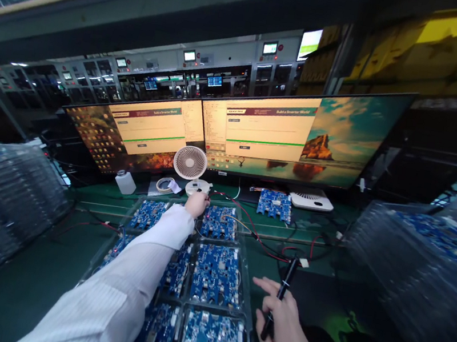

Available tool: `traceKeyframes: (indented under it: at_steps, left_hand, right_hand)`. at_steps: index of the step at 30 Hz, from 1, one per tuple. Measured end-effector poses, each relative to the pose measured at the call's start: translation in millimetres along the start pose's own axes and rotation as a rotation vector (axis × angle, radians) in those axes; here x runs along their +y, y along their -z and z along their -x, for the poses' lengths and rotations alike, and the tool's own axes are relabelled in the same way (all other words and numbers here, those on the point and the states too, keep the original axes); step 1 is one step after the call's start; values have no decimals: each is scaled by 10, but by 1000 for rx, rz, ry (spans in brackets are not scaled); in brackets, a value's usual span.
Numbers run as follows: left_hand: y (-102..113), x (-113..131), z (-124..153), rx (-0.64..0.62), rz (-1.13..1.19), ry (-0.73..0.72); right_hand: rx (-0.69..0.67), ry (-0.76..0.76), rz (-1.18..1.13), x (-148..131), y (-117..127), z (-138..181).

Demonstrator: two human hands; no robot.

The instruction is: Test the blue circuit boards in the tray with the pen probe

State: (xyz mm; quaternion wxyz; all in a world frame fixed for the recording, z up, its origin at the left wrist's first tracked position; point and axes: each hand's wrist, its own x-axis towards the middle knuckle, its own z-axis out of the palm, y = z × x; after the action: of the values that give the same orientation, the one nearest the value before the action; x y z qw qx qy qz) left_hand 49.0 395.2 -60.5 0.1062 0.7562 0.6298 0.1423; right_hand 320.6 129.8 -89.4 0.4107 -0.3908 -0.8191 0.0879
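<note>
Blue circuit boards (pixel 216 273) on green table (pixel 45 257); white pinstriped sleeve (pixel 122 293); black pen (pixel 280 298); white fan (pixel 190 163); red wires (pixel 246 220).

The tray (pixel 248 307) was clear glossy plastic, the circuit boards (pixel 216 273) matt blue. The pen (pixel 280 295) looked smooth black plastic; the sleeve (pixel 122 293) was striped white cloth.

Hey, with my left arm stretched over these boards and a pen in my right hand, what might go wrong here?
1. The left hand reaches over the clear tray of blue circuit boards; its white sleeve might drag across components.
2. Thin red wires beside that hand may snag.
3. The black pen in the right hand might touch a board.
</note>
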Motion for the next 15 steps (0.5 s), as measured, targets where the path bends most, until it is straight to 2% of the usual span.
traceKeyframes:
  at_steps: [15]
  left_hand:
    - [16, 95, 88, 21, -151, 95]
  right_hand:
    - [-28, 20, 3, -20, 6, -1]
